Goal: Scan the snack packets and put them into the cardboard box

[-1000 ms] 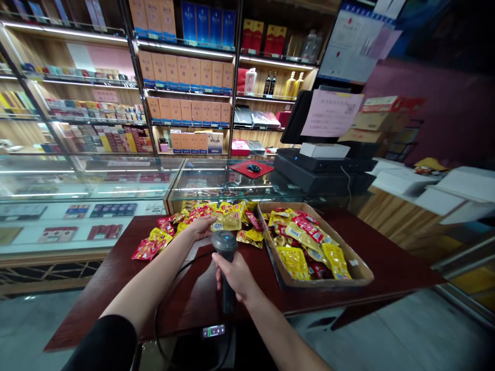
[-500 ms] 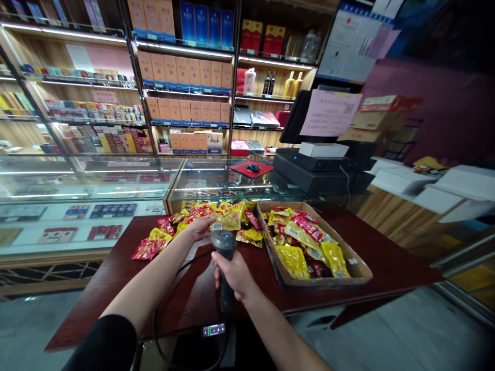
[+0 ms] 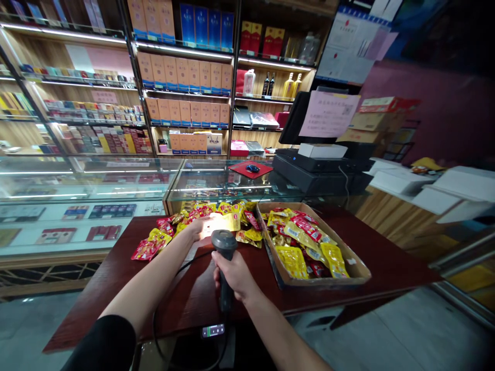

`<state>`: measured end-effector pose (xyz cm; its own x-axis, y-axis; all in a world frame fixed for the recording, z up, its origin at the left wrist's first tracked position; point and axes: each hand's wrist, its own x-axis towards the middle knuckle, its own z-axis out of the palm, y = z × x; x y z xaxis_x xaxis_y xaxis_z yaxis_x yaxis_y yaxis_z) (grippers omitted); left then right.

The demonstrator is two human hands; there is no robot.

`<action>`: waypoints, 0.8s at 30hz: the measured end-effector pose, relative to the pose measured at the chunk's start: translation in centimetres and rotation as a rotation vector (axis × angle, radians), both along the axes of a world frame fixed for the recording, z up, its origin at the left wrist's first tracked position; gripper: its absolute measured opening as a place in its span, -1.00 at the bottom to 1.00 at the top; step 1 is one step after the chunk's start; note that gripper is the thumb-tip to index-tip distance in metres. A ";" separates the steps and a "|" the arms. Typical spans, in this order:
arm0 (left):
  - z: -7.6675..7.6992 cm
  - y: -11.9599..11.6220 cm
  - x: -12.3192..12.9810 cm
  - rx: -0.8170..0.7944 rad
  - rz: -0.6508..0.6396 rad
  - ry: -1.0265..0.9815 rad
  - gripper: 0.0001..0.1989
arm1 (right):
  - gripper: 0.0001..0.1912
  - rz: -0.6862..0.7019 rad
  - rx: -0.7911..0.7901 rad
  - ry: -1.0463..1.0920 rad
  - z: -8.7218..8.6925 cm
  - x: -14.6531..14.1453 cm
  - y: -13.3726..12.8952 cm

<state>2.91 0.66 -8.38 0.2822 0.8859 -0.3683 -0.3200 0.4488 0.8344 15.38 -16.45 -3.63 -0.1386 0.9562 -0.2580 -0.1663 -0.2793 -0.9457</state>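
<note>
My right hand (image 3: 234, 275) is wrapped around the handle of a black barcode scanner (image 3: 224, 242), whose head points away from me. Bright light from it falls on a yellow snack packet (image 3: 231, 222), washing out part of the packet's face. My left hand (image 3: 199, 229) grips that packet by its left end, just beyond the scanner head. Behind and to the left of it lies a loose pile of red and yellow snack packets (image 3: 154, 242). To the right, a shallow cardboard box (image 3: 358, 270) holds several more packets of the same sort.
Everything rests on a dark red wooden table (image 3: 185, 304). A glass display counter (image 3: 127, 180) runs behind it, with a mouse (image 3: 252, 168) on a red pad and a black monitor (image 3: 296, 118). The scanner's cable (image 3: 157, 330) loops below. A lit phone-like screen (image 3: 213, 331) is near the table's front edge.
The scanner's light has come on and now glares on the packet and my left fingertips. Both hands keep nearly the same place and hold.
</note>
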 end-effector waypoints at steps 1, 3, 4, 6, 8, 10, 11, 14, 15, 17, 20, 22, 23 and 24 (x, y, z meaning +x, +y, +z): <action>0.1 -0.1 0.0 -0.016 0.008 0.008 -0.86 | -0.59 0.001 0.001 0.001 0.0 0.0 0.0; 0.4 -0.2 0.0 -0.039 0.021 0.027 -0.87 | -0.59 0.003 -0.004 -0.001 -0.1 -0.1 -0.1; 0.5 -0.3 0.0 -0.045 0.021 0.035 -0.87 | -0.60 0.001 -0.009 -0.001 -0.1 -0.1 -0.1; 0.7 -0.3 0.0 -0.045 0.019 0.045 -0.88 | -0.61 -0.004 -0.019 0.002 -0.2 -0.1 -0.2; 0.7 -0.2 -0.1 -0.040 0.014 0.039 -0.87 | -0.63 -0.023 -0.017 0.021 -0.2 0.2 0.1; 0.7 -0.2 -0.3 -0.039 0.005 0.019 -0.86 | -0.65 -0.081 0.020 0.059 -0.1 0.8 0.9; 0.7 -0.2 -0.4 -0.042 -0.003 0.008 -0.86 | -0.66 -0.126 0.052 0.073 -0.2 1.3 1.6; 1.2 -0.6 -0.7 -0.065 -0.028 -0.008 -0.89 | -0.75 -0.313 0.204 -0.033 -0.2 3.1 4.6; 1.6 -0.8 -0.9 -0.074 -0.035 -0.006 -0.89 | -0.77 -0.377 0.239 -0.086 -0.2 3.8 5.7; 2.3 -1.3 -1.2 -0.077 -0.052 0.000 -0.88 | -0.83 -0.422 0.230 -0.132 0.0 4.9 7.6; 3.5 -1.8 -1.2 -0.058 -0.108 0.005 -0.85 | -0.87 -0.376 0.096 -0.052 0.7 6.0 9.5; 4.4 -1.7 -0.6 -0.049 -0.130 0.010 -0.83 | -0.88 -0.361 0.035 0.032 1.5 6.8 10.1; 4.9 -1.5 -0.1 -0.046 -0.132 0.012 -0.82 | -0.88 -0.367 0.016 0.058 1.9 7.3 10.3; 5.4 -1.3 0.7 -0.042 -0.135 0.012 -0.81 | -0.87 -0.381 0.005 0.071 2.3 8.0 10.5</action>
<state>3.60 -0.66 -3.00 0.3929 0.8239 -0.4083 -0.2444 0.5216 0.8174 23.38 -5.97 -1.30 0.2090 0.9438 -0.2560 -0.3224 -0.1806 -0.9292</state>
